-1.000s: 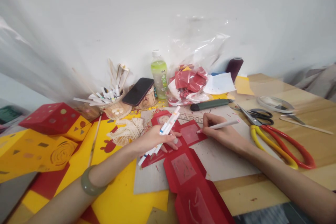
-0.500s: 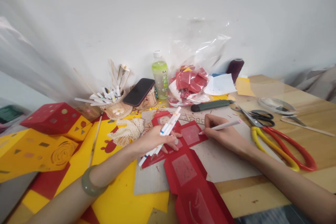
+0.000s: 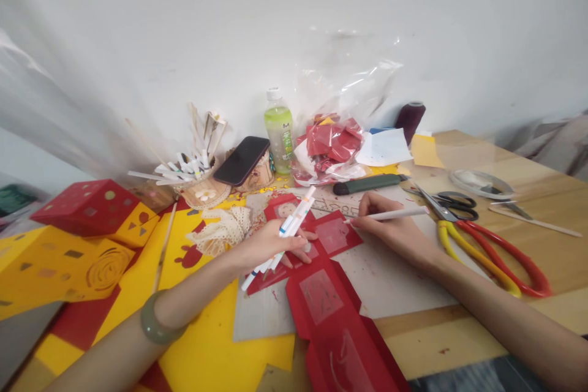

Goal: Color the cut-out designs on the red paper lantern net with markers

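A red card cutout (image 3: 331, 312) with several panels and translucent windows lies across the grey board (image 3: 390, 282). My left hand (image 3: 275, 242) grips a bundle of white marker pens (image 3: 296, 214) between thumb and palm, while its fingertips rest on the card. In my right hand (image 3: 386, 229) a single pale marker pen (image 3: 399, 214) is pinched like a writing tool, its tip at the right edge of the upper right window (image 3: 333, 234). A lace bow (image 3: 223, 229) sits just left of my left hand.
To the right lie large scissors (image 3: 500, 251), black scissors (image 3: 462, 203) and a tape roll (image 3: 480, 185). A green cutter (image 3: 367, 184), drink bottle (image 3: 278, 131), phone (image 3: 242, 160) and scrap bag (image 3: 333, 147) stand behind. Decorated red (image 3: 85, 207) and yellow boxes (image 3: 55, 272) occupy the left.
The pen in my right hand has tilted flatter, its tip shifting slightly left and up over the window. My left hand keeps its place on the card.
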{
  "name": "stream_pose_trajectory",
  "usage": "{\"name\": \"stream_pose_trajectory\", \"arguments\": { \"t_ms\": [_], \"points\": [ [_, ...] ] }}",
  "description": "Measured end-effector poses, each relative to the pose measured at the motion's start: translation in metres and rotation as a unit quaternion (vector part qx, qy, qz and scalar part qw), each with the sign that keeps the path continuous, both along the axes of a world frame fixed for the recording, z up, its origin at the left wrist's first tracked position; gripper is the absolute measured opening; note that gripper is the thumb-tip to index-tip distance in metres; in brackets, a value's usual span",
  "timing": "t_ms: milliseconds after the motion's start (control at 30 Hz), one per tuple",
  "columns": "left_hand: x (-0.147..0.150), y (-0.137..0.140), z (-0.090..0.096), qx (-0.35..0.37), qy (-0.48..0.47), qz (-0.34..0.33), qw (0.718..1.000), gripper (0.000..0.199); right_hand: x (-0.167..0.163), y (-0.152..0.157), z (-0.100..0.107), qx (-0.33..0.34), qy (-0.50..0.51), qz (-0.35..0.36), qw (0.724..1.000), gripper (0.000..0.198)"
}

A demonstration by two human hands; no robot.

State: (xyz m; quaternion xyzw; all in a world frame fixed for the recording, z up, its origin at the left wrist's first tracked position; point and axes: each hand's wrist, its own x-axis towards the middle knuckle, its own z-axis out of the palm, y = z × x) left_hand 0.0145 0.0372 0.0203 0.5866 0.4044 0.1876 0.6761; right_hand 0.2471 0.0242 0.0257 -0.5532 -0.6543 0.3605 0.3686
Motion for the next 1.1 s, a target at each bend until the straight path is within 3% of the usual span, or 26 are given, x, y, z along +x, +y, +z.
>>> {"name": "stream_pose_trajectory", "arguments": {
  "t_ms": [633,1100],
  "points": [
    [0.003,-0.001,0.004,-0.019,0.000,0.018,1.000,0.026,-0.001,0.002,-0.009,0.023,-0.034,0.081,0.996,0.016],
    [0.003,-0.002,0.008,-0.025,0.003,0.022,0.999,0.023,-0.001,0.001,-0.008,0.013,-0.067,0.089,0.994,0.017]
  ]
}}
